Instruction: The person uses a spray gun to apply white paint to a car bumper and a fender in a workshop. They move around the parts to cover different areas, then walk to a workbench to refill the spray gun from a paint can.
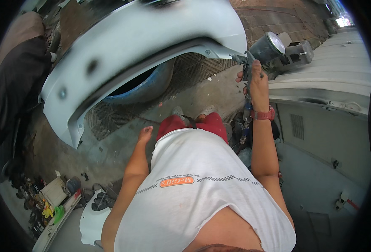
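A concrete floor [194,90] is seen in a cluttered workshop, partly covered by dark mesh matting [101,122]. A spray gun [247,69] is gripped in the right hand [259,84], which is raised ahead; the fingers are wrapped around its body. A grey metal cup [264,47] is carried on the gun, and a hose fitting [245,126] is seen below the grip. A red wristwatch [264,114] is worn on the right wrist. The left hand [145,134] is held low beside the body, its fingers loosely curled; no object is seen in it.

The gun's front end is positioned at the right end of a large curved white panel [131,38]; whether contact is made cannot be determined. The panel is marked by dark, soft-edged patches and is raised over a blue-rimmed round tub [158,86].

A white shirt [189,161] and red trousers [171,126] are worn. To the right, a white ribbed surface [332,65] is noted; to the far left, dark cloth [23,80]. At lower left, mixed items, including a green bag [58,214], are gathered beside a pale ledge [53,233].
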A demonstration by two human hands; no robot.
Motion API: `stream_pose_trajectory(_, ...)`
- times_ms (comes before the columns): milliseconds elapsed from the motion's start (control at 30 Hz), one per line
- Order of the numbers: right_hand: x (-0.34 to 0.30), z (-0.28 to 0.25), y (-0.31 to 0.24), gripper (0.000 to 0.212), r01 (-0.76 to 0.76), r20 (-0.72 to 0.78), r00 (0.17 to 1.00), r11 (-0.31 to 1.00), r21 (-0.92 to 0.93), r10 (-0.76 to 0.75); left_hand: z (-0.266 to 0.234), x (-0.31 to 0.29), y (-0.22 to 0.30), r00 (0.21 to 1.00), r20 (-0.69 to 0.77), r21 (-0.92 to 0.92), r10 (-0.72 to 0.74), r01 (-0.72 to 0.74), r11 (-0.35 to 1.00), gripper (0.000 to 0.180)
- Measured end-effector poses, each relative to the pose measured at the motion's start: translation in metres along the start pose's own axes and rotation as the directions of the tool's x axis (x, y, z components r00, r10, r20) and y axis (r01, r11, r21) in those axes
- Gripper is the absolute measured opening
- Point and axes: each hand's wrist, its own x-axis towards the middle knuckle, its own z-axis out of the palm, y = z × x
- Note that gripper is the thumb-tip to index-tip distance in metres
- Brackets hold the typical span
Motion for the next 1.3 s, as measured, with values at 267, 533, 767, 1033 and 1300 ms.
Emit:
stream_pose_trajectory(267, -0.003, 0.008, -0.015, 0.070, 0.078, 0.016, 0.997, 0.994, -0.078, -0.077, 0.016, -0.040, 0.021, 0.996, -0.087, -0.144, -0.011, -0.002, 0.990, 0.055)
stream_pose_trajectory(533, -0.014, 0.065, -0.023, 0.063, 0.047, 0.402, 0.914, 0.998, 0.049, -0.063, 0.042, -0.108, -0.032, 0.967, -0.254, 0.075, 0.008, 0.012, 0.997, 0.059)
stream_pose_trajectory(767, -0.065, 0.145, -0.044, 0.062, 0.166, 0.560, 0.803, 0.980, 0.112, -0.201, 0.033, -0.153, -0.117, 0.945, -0.202, -0.018, -0.256, 0.258, 0.966, 0.066)
stream_pose_trajectory(1033, -0.149, 0.256, -0.069, 0.064, 0.204, 0.572, 0.797, 0.978, 0.048, -0.194, -0.050, -0.128, -0.221, 0.952, -0.140, -0.254, -0.272, 0.231, 0.939, 0.060)
stream_pose_trajectory(1300, -0.219, 0.345, -0.085, 0.069, 0.187, 0.591, 0.796, 0.982, -0.038, -0.129, -0.176, -0.103, -0.291, 0.909, -0.226, -0.569, -0.350, 0.169, 0.805, 0.052)
